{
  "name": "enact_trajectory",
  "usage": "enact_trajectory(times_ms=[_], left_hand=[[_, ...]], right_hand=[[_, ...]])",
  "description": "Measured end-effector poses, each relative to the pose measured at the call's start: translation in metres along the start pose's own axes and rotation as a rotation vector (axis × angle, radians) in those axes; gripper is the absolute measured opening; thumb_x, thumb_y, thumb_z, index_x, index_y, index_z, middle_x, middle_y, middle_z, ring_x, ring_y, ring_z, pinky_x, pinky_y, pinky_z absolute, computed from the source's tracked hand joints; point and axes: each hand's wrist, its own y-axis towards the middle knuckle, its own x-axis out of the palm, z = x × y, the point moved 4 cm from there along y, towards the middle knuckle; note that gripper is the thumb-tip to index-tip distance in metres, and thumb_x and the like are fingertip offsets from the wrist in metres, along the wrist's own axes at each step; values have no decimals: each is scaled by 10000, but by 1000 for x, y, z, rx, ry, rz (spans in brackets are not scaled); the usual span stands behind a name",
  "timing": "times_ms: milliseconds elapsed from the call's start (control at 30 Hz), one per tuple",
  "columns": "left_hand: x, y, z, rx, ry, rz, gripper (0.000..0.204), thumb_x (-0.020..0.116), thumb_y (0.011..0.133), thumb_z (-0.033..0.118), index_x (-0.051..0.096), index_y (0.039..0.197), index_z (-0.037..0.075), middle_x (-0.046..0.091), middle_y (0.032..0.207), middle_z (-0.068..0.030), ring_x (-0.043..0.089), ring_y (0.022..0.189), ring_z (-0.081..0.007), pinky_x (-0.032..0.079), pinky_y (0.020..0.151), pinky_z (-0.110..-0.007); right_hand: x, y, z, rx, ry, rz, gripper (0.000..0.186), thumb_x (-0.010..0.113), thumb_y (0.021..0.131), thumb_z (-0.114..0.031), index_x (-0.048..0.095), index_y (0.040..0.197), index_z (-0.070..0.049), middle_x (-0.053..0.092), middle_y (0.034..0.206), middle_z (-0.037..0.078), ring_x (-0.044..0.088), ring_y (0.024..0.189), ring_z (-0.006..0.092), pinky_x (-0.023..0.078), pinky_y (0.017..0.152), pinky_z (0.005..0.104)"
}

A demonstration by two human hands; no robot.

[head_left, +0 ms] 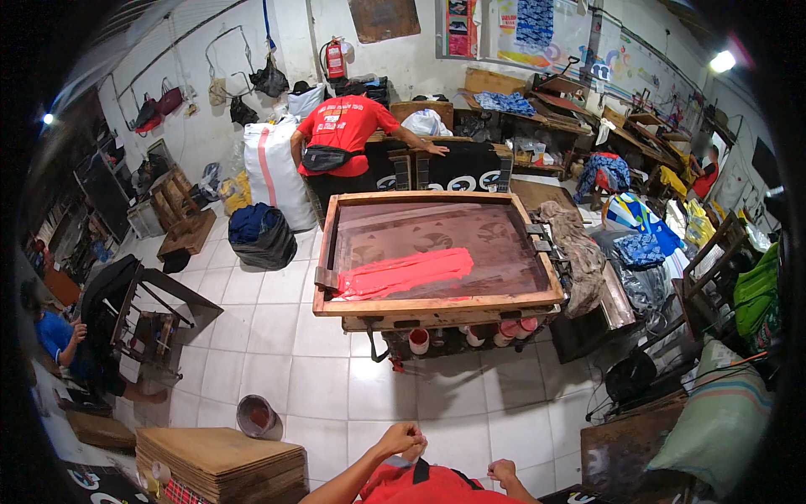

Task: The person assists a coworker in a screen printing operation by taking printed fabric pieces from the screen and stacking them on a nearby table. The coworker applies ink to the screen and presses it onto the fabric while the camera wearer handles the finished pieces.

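Note:
My left hand [403,438] is closed in front of my red shirt, its fingers pressed together; whether something small is in them is hidden. Lower to the right, my right hand [502,470] is loosely curled beside my body, with nothing showing in it. Both hands are apart from the printing table. Ahead of me lies a wooden-framed printing screen [504,252], with a broad smear of bright red ink [411,273] across the near left part of its mesh. A clamp [326,278] sits at the frame's left edge.
Red-stained cups [418,340] stand under the screen. Beyond it, a person in a red shirt [340,126] bends over dark printed panels [462,166]. A bucket [258,417] and stacked boards [220,458] are near left. At right are a cloth [575,252] and a large sack [718,420].

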Motion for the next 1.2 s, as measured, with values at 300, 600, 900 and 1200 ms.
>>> enact_trajectory(times_ms=[300,600,900,1200], left_hand=[[-30,33,-16,8,16,-75,173,671,780,173,599,779,15,592,708,-36,537,654,-112,446,606,-258],[-42,55,1,66,237,-129,237,667,757,231,613,794,3,634,750,-93,591,703,-165,462,650,-293],[-29,35,-13,44,274,-44,234,673,746,237,621,800,16,623,720,-69,572,659,-147,456,604,-283],[13,-5,-236,-185,696,-90,294,591,756,340,670,820,65,648,710,-107,593,582,-214,475,544,-359]], right_hand=[[31,1,-32,-22,276,70,88,554,744,-1,591,824,-4,612,712,88,606,599,177,493,503,273],[54,-30,25,131,301,29,135,525,765,-42,598,653,-29,593,627,96,592,524,176,461,416,265],[58,-26,54,-9,103,1,80,544,760,-32,618,729,-31,616,675,99,606,547,170,471,422,272],[15,-50,93,25,386,159,43,578,720,-37,614,740,-48,615,690,78,609,604,178,491,496,282]])
